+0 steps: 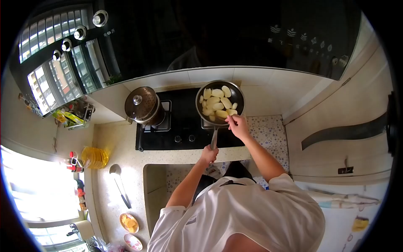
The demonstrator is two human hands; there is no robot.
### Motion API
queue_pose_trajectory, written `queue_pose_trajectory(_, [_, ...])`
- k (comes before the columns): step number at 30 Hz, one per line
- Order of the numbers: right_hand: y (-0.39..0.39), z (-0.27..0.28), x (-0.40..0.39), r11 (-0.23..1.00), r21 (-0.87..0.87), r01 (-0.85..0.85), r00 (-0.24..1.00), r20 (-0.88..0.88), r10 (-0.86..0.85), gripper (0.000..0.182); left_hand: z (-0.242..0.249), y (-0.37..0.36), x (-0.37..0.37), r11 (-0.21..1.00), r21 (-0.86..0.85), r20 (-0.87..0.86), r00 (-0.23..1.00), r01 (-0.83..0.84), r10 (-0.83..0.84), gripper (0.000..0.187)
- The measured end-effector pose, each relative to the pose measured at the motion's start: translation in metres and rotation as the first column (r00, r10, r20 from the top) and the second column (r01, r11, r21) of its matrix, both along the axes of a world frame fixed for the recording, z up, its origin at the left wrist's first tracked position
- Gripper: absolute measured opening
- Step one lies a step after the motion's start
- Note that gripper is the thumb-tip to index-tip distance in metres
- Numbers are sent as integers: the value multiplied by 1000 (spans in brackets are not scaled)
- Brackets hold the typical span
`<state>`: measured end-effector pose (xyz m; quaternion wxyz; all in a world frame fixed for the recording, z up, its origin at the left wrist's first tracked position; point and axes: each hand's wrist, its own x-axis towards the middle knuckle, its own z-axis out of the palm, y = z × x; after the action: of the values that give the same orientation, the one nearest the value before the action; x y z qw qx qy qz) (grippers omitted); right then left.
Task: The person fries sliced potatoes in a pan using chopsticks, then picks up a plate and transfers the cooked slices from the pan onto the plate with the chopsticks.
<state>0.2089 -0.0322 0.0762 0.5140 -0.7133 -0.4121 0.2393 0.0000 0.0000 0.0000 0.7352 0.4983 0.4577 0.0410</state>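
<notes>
A frying pan (240, 93) sits on the right burner of the cooktop, its handle pointing toward me. Several pale yellow oval slices (216, 93), which look like potato, lie spread inside it. My left hand (209, 154) is wrapped round the pan's handle (214, 137). At the pan's near right rim, the fingers of my right hand (238, 125) are pinched together at the edge of a pale slice (231, 112). The fingertips partly cover that slice.
A lidded pot (142, 105) stands on the left burner of the black cooktop (184, 111). On the left counter are an oil jug (95, 157), a ladle (119, 185), a plate of orange-yellow pieces (129, 223) and a patterned dish (133, 242). The dark range hood (210, 38) overhangs the back.
</notes>
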Motion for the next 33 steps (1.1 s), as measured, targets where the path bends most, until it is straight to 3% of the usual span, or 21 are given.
queue_pose_trajectory(5, [-9,1,16,953,138,-269,850,499,168,31,2,-11,3,999,-52,37,999,-11,13,13])
queue_pose_trajectory(8, [-6,-3,36,956,47,-291,811,542,220,30,6,-10,4,1000,-14,11,1000,-13,13,12])
queue_pose_trajectory(11, [-13,11,40,972,92,-214,959,207,192,30,5,-11,3,999,-39,41,999,-12,14,12])
queue_pose_trajectory(13, [-13,13,47,993,93,-77,997,20,75,34,5,-10,3,999,-35,41,999,-13,15,12])
queue_pose_trajectory(15, [-15,14,54,995,54,79,989,-130,-71,36,6,-10,4,1000,-29,35,999,-11,12,12])
queue_pose_trajectory(20, [-23,6,72,981,30,190,890,-427,-159,53,9,-9,4,1000,-16,10,1000,3,-3,13])
queue_pose_trajectory(23, [-24,10,73,949,57,310,857,-449,-253,54,8,-10,4,1000,13,13,1000,-2,2,13])
queue_pose_trajectory(27, [-27,13,71,966,-14,258,904,-349,-246,51,4,-10,5,1000,18,0,1000,10,-10,13])
queue_pose_trajectory(33, [-19,-9,67,934,-18,356,801,-510,-315,52,1,-9,4,1000,9,12,1000,3,-3,12])
